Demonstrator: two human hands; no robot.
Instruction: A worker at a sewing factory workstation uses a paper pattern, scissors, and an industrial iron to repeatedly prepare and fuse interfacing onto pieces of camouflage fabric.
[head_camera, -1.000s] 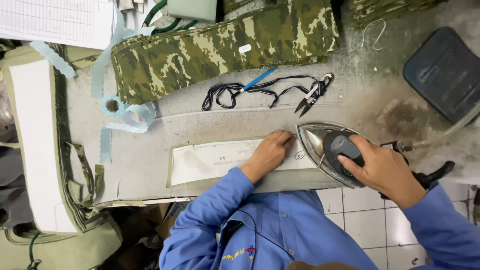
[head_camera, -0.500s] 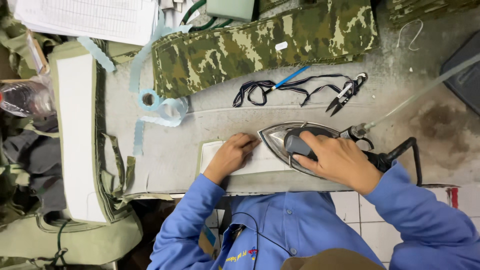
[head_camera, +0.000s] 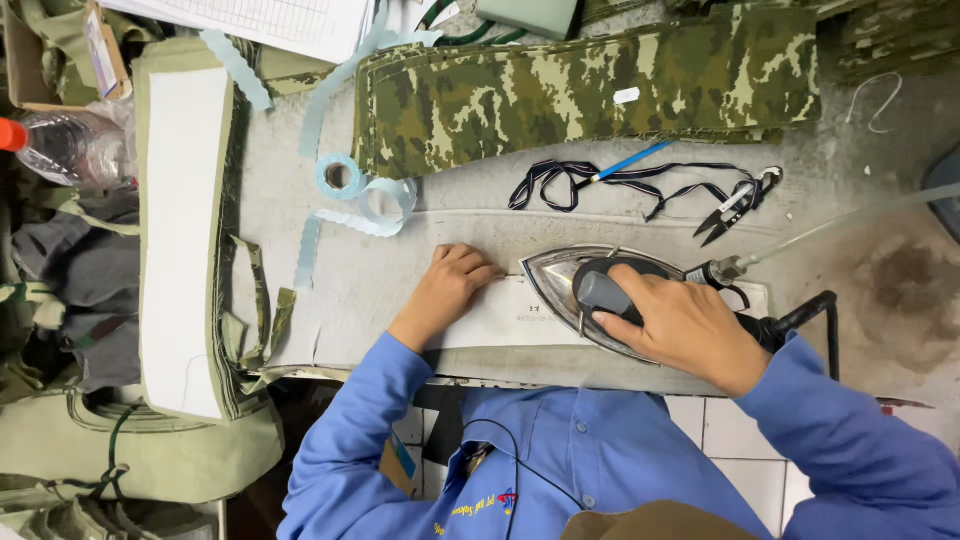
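Holding the heavy iron (head_camera: 580, 290) by its handle, right hand (head_camera: 680, 325) wrapped tight, our left hand (head_camera: 450, 285) lies flat on the soft cloth (head_camera: 500, 315).

Counter (head_camera: 880, 330): grey padded surface, worn, with a dark brown stain at its right side and a lengthwise seam across the middle.

Floor (head_camera: 760, 470): pale square tiles with dark joints, visible below the counter's near edge.

Left surround: heaped olive-green and grey cloth (head_camera: 90, 290), crowding the counter's left end; a cardboard box (head_camera: 40, 60) at the upper left corner, a clear plastic bottle with a red cap (head_camera: 60, 145) just beside it.

Top edge: a sheet of ruled white paper (head_camera: 270, 20) lying flat.

Right edge: a dark blue object (head_camera: 945, 190), partly cut off.

Light: even, soft, without hard shadows.
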